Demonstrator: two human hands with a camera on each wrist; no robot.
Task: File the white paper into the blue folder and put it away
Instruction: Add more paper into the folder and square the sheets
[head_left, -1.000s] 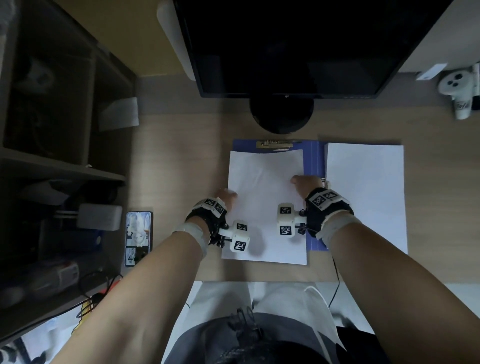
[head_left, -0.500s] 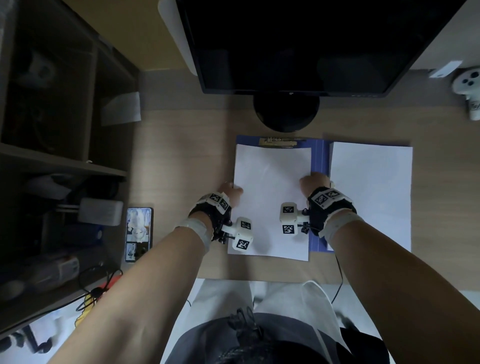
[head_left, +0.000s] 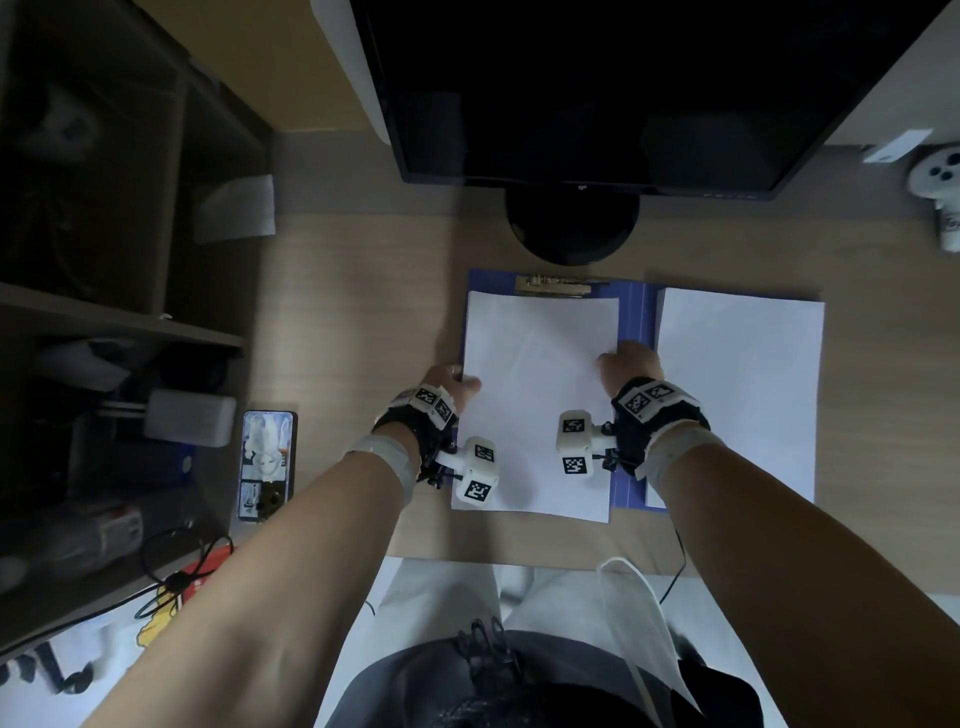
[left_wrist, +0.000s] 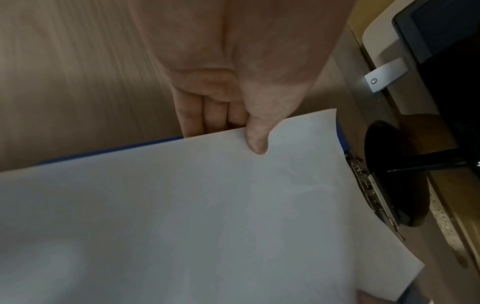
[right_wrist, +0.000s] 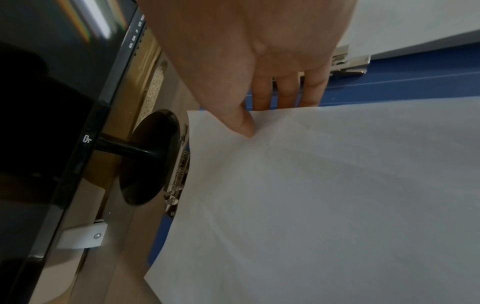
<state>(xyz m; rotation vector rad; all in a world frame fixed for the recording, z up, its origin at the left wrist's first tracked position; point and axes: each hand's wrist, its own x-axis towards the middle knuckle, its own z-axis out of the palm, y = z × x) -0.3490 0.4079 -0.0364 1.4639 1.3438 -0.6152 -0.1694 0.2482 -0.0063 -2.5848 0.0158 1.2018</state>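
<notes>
A white sheet of paper hovers over the left half of an open blue folder on the desk. My left hand pinches its left edge, thumb on top and fingers underneath. At the sheet's right edge my right hand pinches it the same way, its thumb pressing a crease into the paper. The sheet's top edge lies just short of the metal clip at the folder's top. A second white sheet covers the folder's right half.
A black monitor on a round stand sits right behind the folder. A phone lies left of the paper. Dark shelving fills the left side. A white controller rests at the far right.
Both hands have slid the paper away from me toward the clip, so its top edge now sits closer to the clip.
</notes>
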